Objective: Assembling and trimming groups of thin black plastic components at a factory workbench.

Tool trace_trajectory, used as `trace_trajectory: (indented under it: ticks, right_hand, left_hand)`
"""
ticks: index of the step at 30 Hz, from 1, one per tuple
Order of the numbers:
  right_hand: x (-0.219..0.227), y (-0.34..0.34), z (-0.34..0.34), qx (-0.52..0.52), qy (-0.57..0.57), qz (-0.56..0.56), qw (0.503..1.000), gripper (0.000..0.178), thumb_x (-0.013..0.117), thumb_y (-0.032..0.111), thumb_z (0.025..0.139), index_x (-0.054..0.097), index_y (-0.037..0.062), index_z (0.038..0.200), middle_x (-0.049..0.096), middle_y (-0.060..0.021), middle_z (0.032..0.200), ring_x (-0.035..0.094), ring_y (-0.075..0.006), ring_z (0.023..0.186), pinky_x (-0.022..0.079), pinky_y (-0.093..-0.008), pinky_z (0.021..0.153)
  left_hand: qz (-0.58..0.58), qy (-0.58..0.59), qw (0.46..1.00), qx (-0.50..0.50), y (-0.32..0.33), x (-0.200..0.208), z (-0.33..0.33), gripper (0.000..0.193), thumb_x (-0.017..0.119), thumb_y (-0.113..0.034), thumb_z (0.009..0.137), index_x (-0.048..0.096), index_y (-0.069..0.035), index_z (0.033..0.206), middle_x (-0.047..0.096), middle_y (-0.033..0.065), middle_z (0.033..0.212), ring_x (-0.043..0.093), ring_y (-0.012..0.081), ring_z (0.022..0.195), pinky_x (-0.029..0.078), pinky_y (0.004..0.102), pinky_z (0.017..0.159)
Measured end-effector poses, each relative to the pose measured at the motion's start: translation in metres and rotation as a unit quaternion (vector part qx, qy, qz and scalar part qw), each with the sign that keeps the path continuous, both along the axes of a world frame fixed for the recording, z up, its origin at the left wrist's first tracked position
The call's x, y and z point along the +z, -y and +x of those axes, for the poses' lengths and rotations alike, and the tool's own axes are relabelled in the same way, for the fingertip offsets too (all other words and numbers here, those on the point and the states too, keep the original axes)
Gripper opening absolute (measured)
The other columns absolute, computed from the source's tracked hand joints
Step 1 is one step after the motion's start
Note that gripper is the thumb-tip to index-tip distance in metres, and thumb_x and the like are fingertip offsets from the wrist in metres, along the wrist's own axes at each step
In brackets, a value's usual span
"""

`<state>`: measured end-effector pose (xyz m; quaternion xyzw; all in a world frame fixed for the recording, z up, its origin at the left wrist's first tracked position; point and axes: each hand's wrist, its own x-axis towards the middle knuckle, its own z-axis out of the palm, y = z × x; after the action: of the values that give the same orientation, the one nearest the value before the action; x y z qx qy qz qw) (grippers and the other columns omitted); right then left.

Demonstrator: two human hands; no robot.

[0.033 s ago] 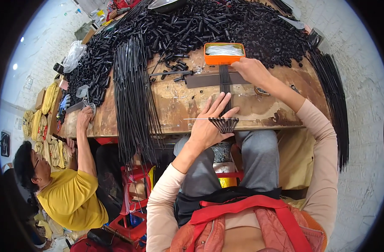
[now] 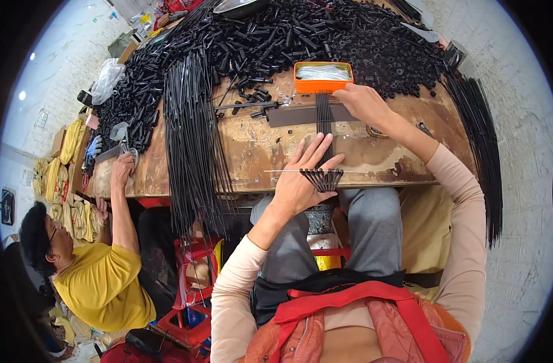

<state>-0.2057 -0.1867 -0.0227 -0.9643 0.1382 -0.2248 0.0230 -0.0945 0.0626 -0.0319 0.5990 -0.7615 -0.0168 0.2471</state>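
My left hand lies at the table's near edge, its fingers stretched over a flat row of thin black rods and holding them down. By its thumb the rods' near ends fan out, with small round heads threaded on a thin pale wire. My right hand is at the rods' far end, fingertips pinched together by the lower right corner of an orange box. Whatever sits in that pinch is too small to make out. Inside the box lie many thin whitish wires.
Behind the box spreads a heap of black tubes and rings. Long black rods overhang the table edge on the left, with another bundle at the right. A dark flat strip crosses under my rods. A co-worker in yellow sits left.
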Motion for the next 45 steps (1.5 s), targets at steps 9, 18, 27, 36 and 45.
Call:
trace_trajectory:
  ticks: [9,18,27,36,45]
  right_hand:
    - [-0.007,-0.01,-0.004,0.016,0.045,-0.028,0.998,0.023,0.056,0.004,0.083,0.06,0.0001,0.105,0.059,-0.0142,0.092,0.063,-0.0316,0.09,0.054,-0.0412,0.072]
    - [-0.005,-0.007,-0.002,0.049,0.029,-0.034,0.998,0.024,0.056,0.004,0.083,0.059,0.001,0.106,0.058,-0.0136,0.091,0.063,-0.0311,0.09,0.053,-0.0401,0.073]
    - [-0.004,0.014,0.019,0.082,0.062,0.02,0.995,0.016,0.059,0.006,0.085,0.06,0.0022,0.1,0.061,-0.0124,0.091,0.062,-0.032,0.089,0.052,-0.041,0.075]
    - [0.005,0.012,-0.003,-0.029,-0.028,-0.015,0.999,0.013,0.062,0.007,0.082,0.06,0.0023,0.094,0.061,-0.0131,0.092,0.062,-0.0333,0.089,0.051,-0.0418,0.075]
    - [0.008,0.021,-0.006,0.066,0.053,-0.011,0.996,0.013,0.061,0.003,0.079,0.064,0.0012,0.091,0.061,-0.0129,0.091,0.062,-0.0319,0.085,0.052,-0.0392,0.071]
  left_hand:
    - [0.009,0.0,1.0,0.001,-0.001,0.002,-0.001,0.084,0.084,-0.033,0.06,0.049,-0.021,0.136,0.031,0.0131,0.153,0.029,0.0316,0.141,0.029,0.0489,0.113]
    - [0.015,0.011,1.0,0.005,0.0,0.001,0.0,0.083,0.083,-0.034,0.061,0.049,-0.022,0.136,0.03,0.0126,0.153,0.029,0.0315,0.141,0.029,0.0484,0.114]
    - [0.009,-0.012,1.0,-0.007,0.003,-0.001,-0.001,0.083,0.083,-0.034,0.061,0.049,-0.021,0.136,0.03,0.0128,0.153,0.029,0.0317,0.141,0.029,0.0476,0.114]
    - [0.011,0.006,1.0,0.001,-0.001,-0.001,0.001,0.086,0.082,-0.037,0.062,0.046,-0.021,0.138,0.028,0.0135,0.154,0.028,0.0312,0.142,0.028,0.0467,0.114]
    - [0.009,0.001,1.0,-0.006,-0.001,0.001,0.0,0.088,0.083,-0.036,0.063,0.044,-0.023,0.141,0.027,0.0153,0.154,0.028,0.0323,0.142,0.026,0.0458,0.115]
